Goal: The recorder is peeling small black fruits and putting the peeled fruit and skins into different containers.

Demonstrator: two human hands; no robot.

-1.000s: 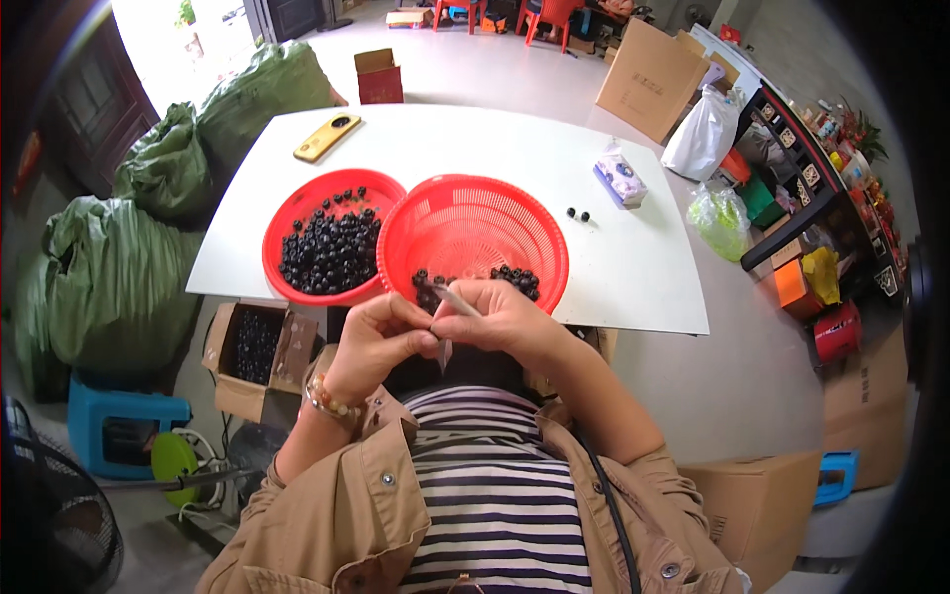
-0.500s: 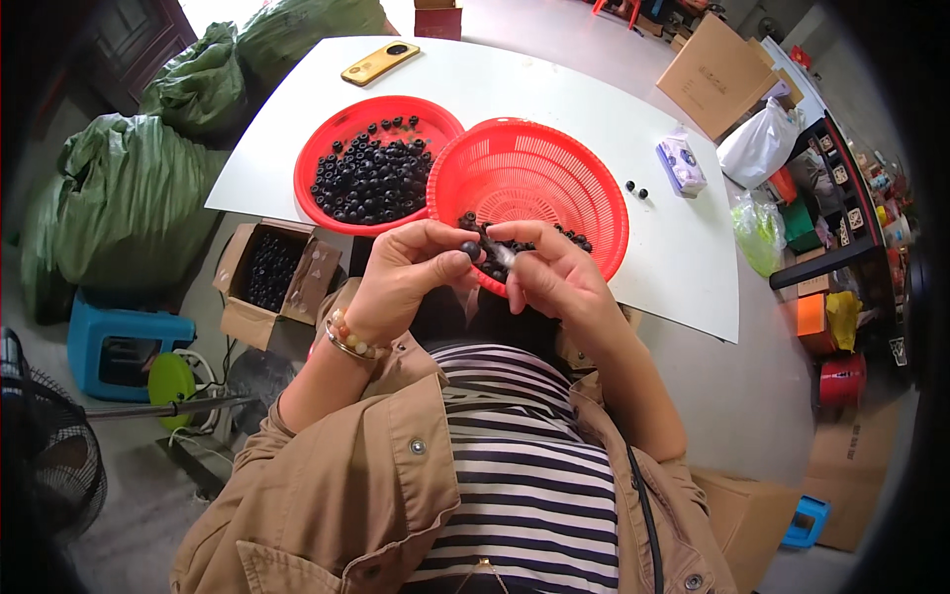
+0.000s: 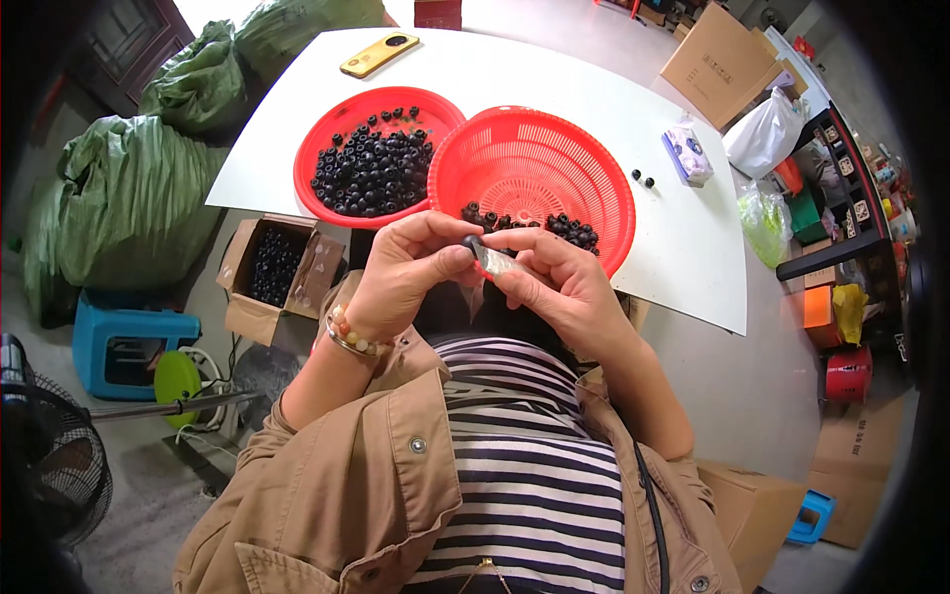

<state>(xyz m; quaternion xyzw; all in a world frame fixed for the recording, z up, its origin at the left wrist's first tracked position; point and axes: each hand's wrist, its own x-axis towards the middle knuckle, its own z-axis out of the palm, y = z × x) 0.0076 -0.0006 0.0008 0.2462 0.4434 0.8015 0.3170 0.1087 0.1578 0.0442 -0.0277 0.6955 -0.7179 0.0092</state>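
Between the thumb and fingertips of my left hand (image 3: 418,259) is a small black round piece (image 3: 471,242). Pinched in my right hand (image 3: 556,285) is a thin flat silvery piece (image 3: 499,261), its end close against the black one; whether they touch I cannot tell. Both hands are held over the near rim of a red slotted plastic basket (image 3: 616,188), where several black round pieces (image 3: 572,231) lie along the near side. Left of it, a red basin (image 3: 305,163) holds a heap of similar black pieces (image 3: 381,168), some showing a hole.
A gold phone (image 3: 379,55), a tissue pack (image 3: 688,156) and two loose black pieces (image 3: 642,178) lie on the white table (image 3: 683,267). Below its left edge stands an open carton (image 3: 237,269) of black pieces. Green sacks (image 3: 129,198), a blue stool (image 3: 89,346) and a fan (image 3: 64,455) are at left.
My right hand has turned slightly, so the silvery piece shows more plainly beside the black piece. My left hand keeps its pinch. The view has shifted a little.
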